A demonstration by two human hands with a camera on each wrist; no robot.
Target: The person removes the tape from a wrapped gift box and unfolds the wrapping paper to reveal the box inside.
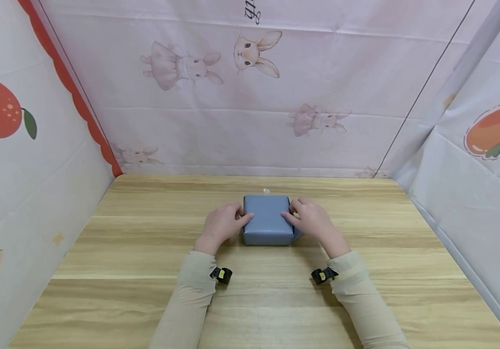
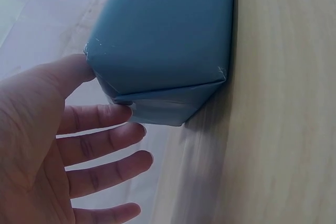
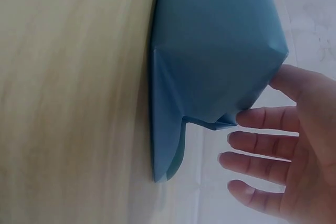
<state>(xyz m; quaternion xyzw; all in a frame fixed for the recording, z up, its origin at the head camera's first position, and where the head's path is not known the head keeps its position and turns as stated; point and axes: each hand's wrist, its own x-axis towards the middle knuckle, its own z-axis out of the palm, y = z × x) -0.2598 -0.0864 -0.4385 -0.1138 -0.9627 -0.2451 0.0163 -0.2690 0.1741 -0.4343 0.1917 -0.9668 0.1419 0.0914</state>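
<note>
A box wrapped in blue paper [image 1: 269, 218] lies flat on the wooden table, between the two hands. My left hand [image 1: 223, 222] holds its left end, thumb on the top edge and index finger against the folded end paper [image 2: 163, 106]; the other fingers are spread apart, off the box. On the opposite end, my right hand [image 1: 313, 220] has its thumb on the top edge and its index fingertip at the creased paper. A loose paper flap [image 3: 169, 124] sticks out from that right end, low along the table, with its outer edge curling.
Behind the box, a small clear piece [image 1: 266, 191] sits on the wooden table [image 1: 267, 300]. Printed cloth walls [image 1: 241, 131] enclose the table at the back, left and right. Each wrist wears a black strap with a small camera [image 1: 222, 275].
</note>
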